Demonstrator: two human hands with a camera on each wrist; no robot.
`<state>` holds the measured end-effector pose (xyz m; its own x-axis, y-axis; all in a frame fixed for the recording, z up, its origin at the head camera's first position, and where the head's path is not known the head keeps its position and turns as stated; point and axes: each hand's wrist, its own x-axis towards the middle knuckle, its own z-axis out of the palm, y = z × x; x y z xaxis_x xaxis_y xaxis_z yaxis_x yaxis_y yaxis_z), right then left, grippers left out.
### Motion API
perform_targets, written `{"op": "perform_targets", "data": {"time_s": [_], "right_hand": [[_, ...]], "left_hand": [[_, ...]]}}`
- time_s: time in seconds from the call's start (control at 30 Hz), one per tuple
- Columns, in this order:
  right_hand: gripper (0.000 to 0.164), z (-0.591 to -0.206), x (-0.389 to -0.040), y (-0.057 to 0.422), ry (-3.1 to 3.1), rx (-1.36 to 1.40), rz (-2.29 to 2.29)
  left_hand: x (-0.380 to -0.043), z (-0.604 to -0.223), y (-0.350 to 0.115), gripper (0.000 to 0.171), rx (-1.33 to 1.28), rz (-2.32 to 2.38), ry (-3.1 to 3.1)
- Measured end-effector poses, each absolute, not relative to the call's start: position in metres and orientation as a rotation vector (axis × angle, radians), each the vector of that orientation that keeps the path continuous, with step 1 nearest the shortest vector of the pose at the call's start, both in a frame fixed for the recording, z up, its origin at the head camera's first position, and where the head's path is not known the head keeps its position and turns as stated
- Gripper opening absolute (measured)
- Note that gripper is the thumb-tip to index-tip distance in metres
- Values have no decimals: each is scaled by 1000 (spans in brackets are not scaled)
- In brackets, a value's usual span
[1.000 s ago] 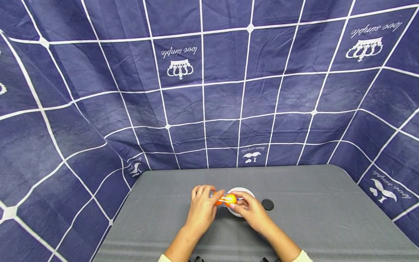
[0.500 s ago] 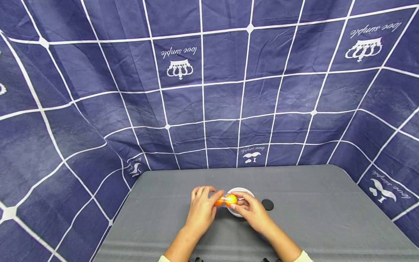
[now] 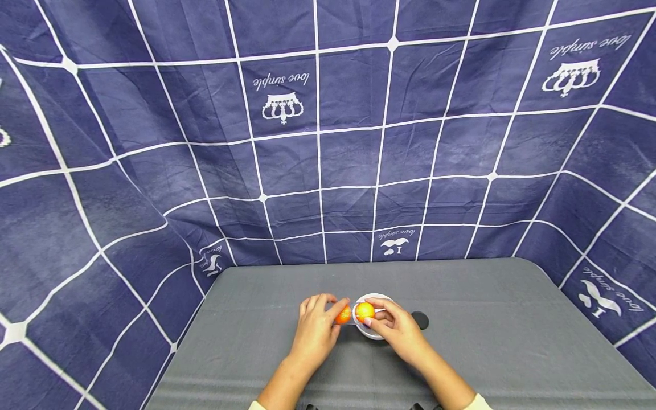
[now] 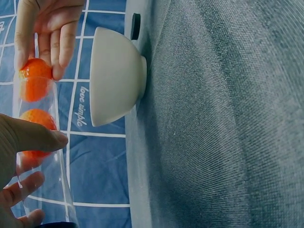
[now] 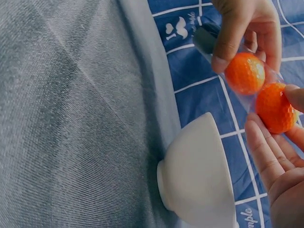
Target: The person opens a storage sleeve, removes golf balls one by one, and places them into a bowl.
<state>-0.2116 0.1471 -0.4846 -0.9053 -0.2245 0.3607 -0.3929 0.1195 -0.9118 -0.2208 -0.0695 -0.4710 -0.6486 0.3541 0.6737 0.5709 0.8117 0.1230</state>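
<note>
My left hand (image 3: 316,326) grips a clear plastic tube (image 4: 50,187), held sideways above the table. Inside it, by my left thumb, lies one orange dimpled golf ball (image 5: 244,73). At the tube's open right end, a second orange golf ball (image 5: 276,108) is pinched between the thumb and fingers of my right hand (image 3: 400,330). In the left wrist view, this ball's lower part overlaps the tube's mouth. A white bowl (image 4: 114,78) stands upright on the table, below my right hand and the held ball; its inside is mostly hidden.
A flat black round disc (image 3: 420,320) lies on the table to the right of the bowl. The table wears a grey cloth (image 3: 266,290). Blue curtains (image 3: 348,159) with white lines rise behind it and at both sides.
My right hand has shifted slightly right, drawing the pinched golf ball outward at the tube's end and away from the other ball. My left hand and the bowl have hardly moved.
</note>
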Motion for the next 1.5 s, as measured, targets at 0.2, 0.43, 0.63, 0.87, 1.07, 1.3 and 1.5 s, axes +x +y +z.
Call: {"op": "perform_targets", "data": {"time_s": [0.2, 0.43, 0.63, 0.87, 1.07, 1.3, 1.5], "right_hand": [[42, -480, -213, 153, -2250, 583, 1912], [44, -480, -215, 158, -2283, 558, 1866], [42, -484, -216, 162, -2324, 543, 1769], [38, -489, -216, 164, -2361, 674, 1553], [36, -493, -218, 164, -2380, 769, 1382], [34, -496, -218, 162, -2445, 769, 1078], [36, -495, -218, 162, -2534, 756, 909]], "left_hand": [[-222, -473, -72, 63, -662, -461, -2336], [-222, -475, -74, 63, -635, -494, -2360], [-222, -476, -74, 63, -616, -536, -2358], [-221, -479, -75, 61, -595, -570, -2374], [-222, -482, -77, 61, -570, -615, -2390], [-224, -487, -78, 62, -524, -652, -2384], [-225, -490, -79, 65, -497, -767, -2375]]}}
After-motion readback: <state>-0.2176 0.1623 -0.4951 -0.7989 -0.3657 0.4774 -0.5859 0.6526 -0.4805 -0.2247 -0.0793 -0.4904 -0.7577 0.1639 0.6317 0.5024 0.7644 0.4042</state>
